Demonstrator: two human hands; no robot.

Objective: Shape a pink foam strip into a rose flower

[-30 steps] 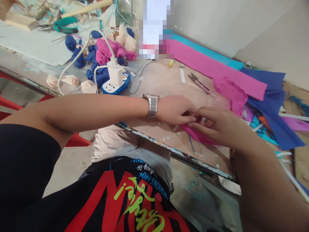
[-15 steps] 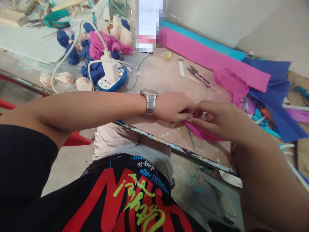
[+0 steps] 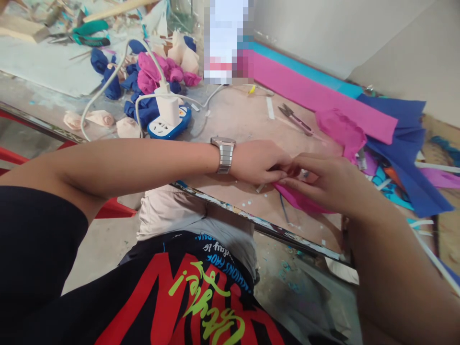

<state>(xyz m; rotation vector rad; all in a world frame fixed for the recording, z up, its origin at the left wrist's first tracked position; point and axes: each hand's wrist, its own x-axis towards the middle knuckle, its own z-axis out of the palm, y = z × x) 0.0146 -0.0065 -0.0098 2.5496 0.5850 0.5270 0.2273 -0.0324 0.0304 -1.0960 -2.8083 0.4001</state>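
Note:
Both hands meet over the near edge of the table, fingertips together. My left hand (image 3: 260, 160), with a metal watch (image 3: 226, 155) at its wrist, is closed, thumb and fingers pinched on pink crepe paper (image 3: 305, 199). My right hand (image 3: 323, 179) pinches the same paper from the other side, thumb below and fingers above. The paper hangs beneath the right hand onto the table, and the part between the fingertips is mostly hidden. Beyond the hands lie small thread snips (image 3: 296, 120) and a crumpled pink paper piece (image 3: 339, 132).
A blue-and-white power strip (image 3: 168, 125) with a plugged charger and white cables stands left. Rolled blue, pink and cream paper flowers (image 3: 151, 72) lie behind it, with green-handled pliers (image 3: 89, 33). Long pink (image 3: 316, 96) and blue paper strips (image 3: 406, 143) lie right. A blurred-out screen (image 3: 223, 43) stands at the back.
The view has shifted slightly, so the table things sit a little lower in the picture. Both hands keep their pinch on the pink paper, with barely any movement.

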